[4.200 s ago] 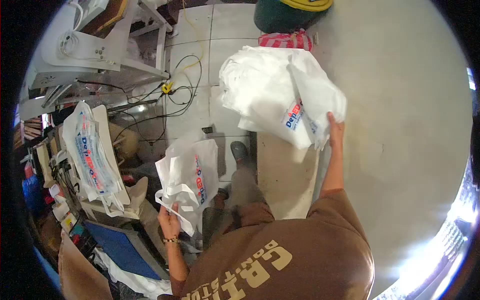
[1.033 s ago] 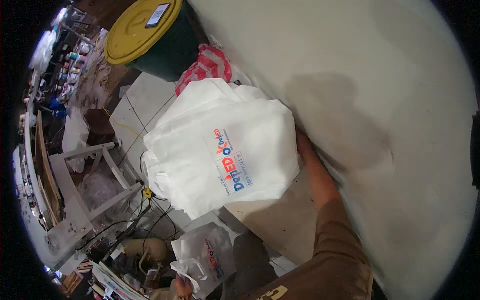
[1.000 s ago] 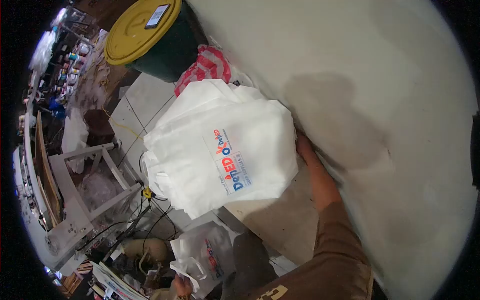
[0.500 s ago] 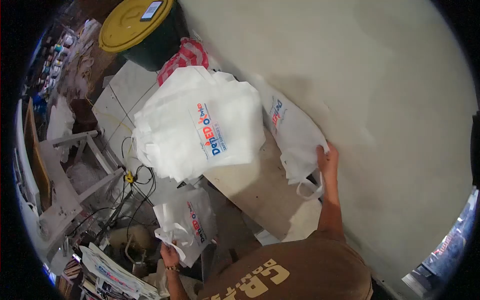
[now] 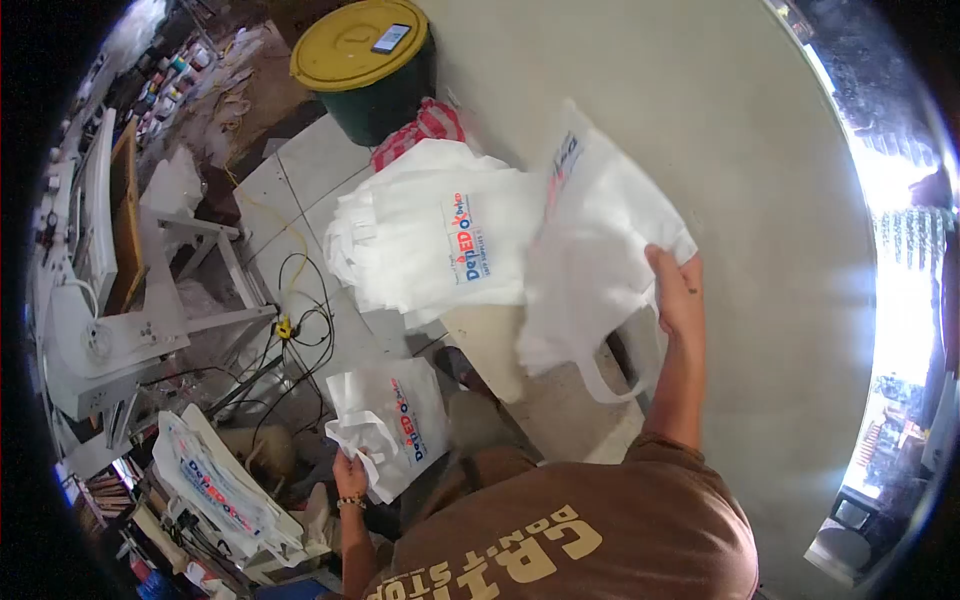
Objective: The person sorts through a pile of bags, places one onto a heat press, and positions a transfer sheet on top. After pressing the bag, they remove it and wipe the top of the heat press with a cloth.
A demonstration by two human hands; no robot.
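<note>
My right hand [image 5: 680, 290] is closed on the edge of a white printed tote bag [image 5: 600, 250], raised beside the wall with its handle loop hanging below. Lower left, my left hand [image 5: 350, 474] grips another white tote bag [image 5: 412, 425] near its handles; its red and blue lettering faces up. Between and beyond my hands lies a spread-out pile of white bags [image 5: 410, 240] with the same print, resting on a pale board [image 5: 565, 400]. The raised bag covers the right side of that pile.
A green bin with a yellow lid [image 5: 345, 50] carries a phone [image 5: 391, 38]. A red and white striped bag [image 5: 430, 128] sits by it. Black cables [image 5: 300, 330] lie on the tiled floor at left, near a metal frame [image 5: 225, 320] and more printed bags [image 5: 215, 490]. A wall [image 5: 760, 250] rises at right.
The bag in my right hand has come up and inward, now overlapping the pile. My left hand still grips its bag. The whole view has shifted, showing more of the bright area at right.
</note>
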